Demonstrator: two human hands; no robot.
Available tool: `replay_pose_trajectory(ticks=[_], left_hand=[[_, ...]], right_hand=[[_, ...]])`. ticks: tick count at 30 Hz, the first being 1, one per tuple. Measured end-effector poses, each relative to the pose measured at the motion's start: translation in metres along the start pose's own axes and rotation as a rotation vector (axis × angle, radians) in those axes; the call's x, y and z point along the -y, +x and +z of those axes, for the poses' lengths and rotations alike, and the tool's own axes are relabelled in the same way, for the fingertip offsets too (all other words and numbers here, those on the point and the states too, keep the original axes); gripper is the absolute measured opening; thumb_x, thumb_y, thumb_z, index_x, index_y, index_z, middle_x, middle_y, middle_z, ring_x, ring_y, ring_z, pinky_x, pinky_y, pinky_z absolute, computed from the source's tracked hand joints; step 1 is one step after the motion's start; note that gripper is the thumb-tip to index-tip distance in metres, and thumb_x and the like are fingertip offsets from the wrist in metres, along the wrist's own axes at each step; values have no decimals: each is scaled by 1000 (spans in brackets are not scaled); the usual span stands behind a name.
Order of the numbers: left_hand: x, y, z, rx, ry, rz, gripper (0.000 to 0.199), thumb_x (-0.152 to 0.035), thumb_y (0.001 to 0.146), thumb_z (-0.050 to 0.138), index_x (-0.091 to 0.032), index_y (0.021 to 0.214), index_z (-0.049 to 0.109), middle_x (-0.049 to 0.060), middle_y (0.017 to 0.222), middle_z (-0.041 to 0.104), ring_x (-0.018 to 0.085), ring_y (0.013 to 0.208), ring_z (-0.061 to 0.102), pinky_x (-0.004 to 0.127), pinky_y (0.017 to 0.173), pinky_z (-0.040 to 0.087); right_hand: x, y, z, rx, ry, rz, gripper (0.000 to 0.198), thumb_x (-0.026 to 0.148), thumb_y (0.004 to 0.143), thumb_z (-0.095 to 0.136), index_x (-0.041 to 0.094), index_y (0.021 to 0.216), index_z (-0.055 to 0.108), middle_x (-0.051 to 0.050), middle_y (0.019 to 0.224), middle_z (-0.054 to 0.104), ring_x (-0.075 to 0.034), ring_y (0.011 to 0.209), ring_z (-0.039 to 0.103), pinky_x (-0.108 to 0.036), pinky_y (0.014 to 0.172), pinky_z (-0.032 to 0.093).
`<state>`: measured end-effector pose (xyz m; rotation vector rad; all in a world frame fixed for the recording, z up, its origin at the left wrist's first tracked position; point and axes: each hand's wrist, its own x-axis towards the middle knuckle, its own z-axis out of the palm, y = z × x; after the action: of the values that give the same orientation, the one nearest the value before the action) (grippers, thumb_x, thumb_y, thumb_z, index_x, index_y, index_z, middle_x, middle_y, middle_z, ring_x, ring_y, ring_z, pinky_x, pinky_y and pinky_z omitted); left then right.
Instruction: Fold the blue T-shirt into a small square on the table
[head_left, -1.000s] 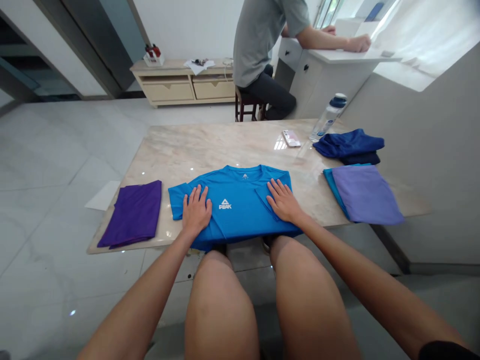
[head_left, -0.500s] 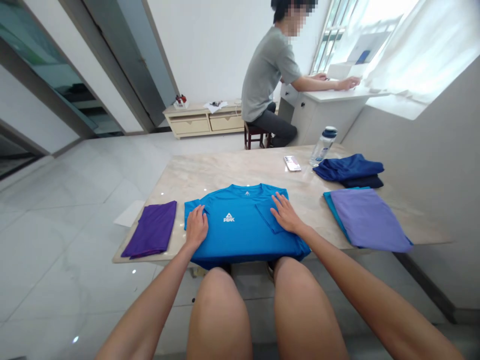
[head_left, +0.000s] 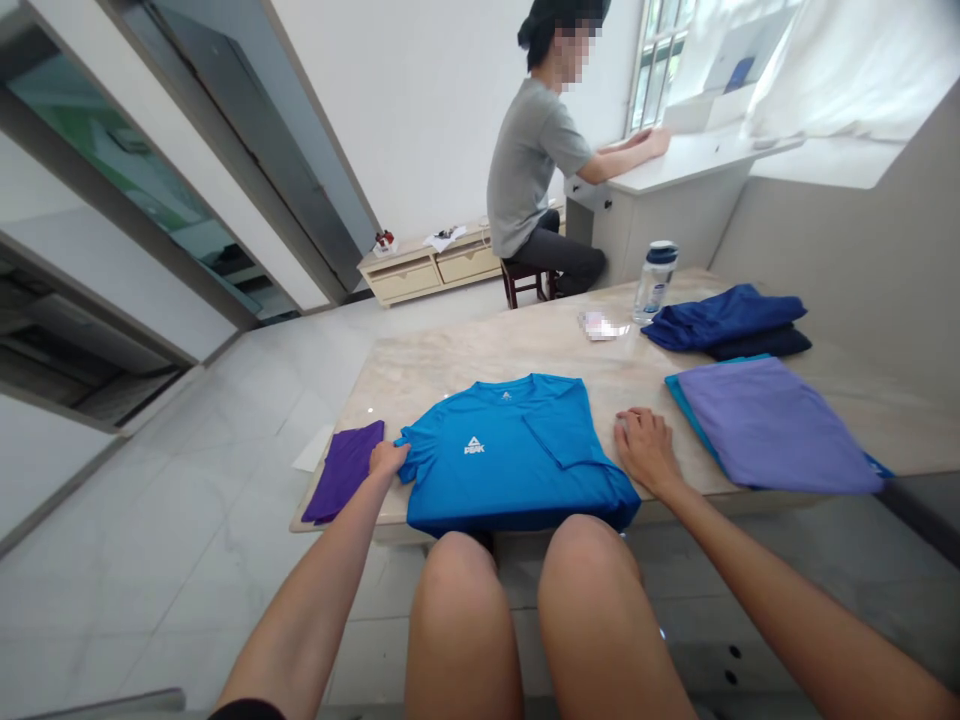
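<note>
A bright blue T-shirt (head_left: 510,460) with a white logo lies face up on the marble table (head_left: 465,355), its right sleeve folded inward and its hem hanging over the near edge. My left hand (head_left: 388,459) pinches the tip of the shirt's left sleeve. My right hand (head_left: 645,447) rests on the tabletop just right of the shirt, fingers loosely curled, holding nothing.
A folded purple garment (head_left: 345,468) lies left of the shirt. To the right lie a lilac folded pile (head_left: 772,425) and dark blue clothes (head_left: 724,320), with a water bottle (head_left: 655,282) and a phone (head_left: 600,325). Another person (head_left: 536,185) sits at a white desk behind.
My left hand slid from the shirt's chest out to the left sleeve tip and gripped it. My right hand left the shirt for the bare table. The camera tilted up and left.
</note>
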<state>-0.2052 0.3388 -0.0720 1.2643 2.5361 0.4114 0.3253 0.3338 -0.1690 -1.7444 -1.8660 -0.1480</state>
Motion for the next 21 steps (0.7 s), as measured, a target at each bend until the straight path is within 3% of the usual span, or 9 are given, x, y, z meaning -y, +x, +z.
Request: replay_pose_trajectory(ticks=[3, 7, 13, 17, 21], left_hand=[[-12, -6, -11, -30, -65, 62, 10, -28, 88, 67, -24, 82, 60, 11, 82, 74, 38, 102, 78, 43, 87, 59], [-39, -15, -10, -38, -165, 201, 16, -29, 88, 71, -24, 89, 56, 8, 94, 75, 31, 109, 76, 39, 90, 60], [-76, -28, 27, 310, -659, 351, 38, -46, 98, 74, -21, 121, 56, 8, 105, 77, 20, 85, 80, 39, 81, 68], [-73, -8, 39, 187, -571, 342, 30, -28, 90, 79, -18, 112, 61, 13, 115, 75, 25, 101, 79, 46, 96, 66], [-67, 41, 41, 109, -409, 336, 44, -26, 80, 86, -16, 117, 64, 19, 131, 72, 30, 117, 75, 47, 104, 63]], right_hand=[[6, 2, -5, 12, 1, -15, 33, 30, 106, 44, 16, 119, 70, -23, 126, 69, -39, 113, 58, -53, 94, 49], [7, 4, -9, 11, 37, -14, 33, 28, 103, 46, 17, 119, 72, -24, 125, 70, -41, 114, 59, -57, 96, 50], [1, 3, -8, 66, 83, -10, 34, 27, 102, 47, 17, 123, 72, -23, 130, 70, -41, 119, 60, -56, 101, 50], [-20, 19, 5, 101, 228, 53, 35, 29, 103, 46, 18, 125, 71, -20, 127, 72, -37, 113, 66, -55, 103, 53], [-40, 77, 26, 202, 426, 183, 41, 43, 101, 59, 15, 129, 69, -22, 125, 73, -32, 102, 73, -51, 97, 61]])
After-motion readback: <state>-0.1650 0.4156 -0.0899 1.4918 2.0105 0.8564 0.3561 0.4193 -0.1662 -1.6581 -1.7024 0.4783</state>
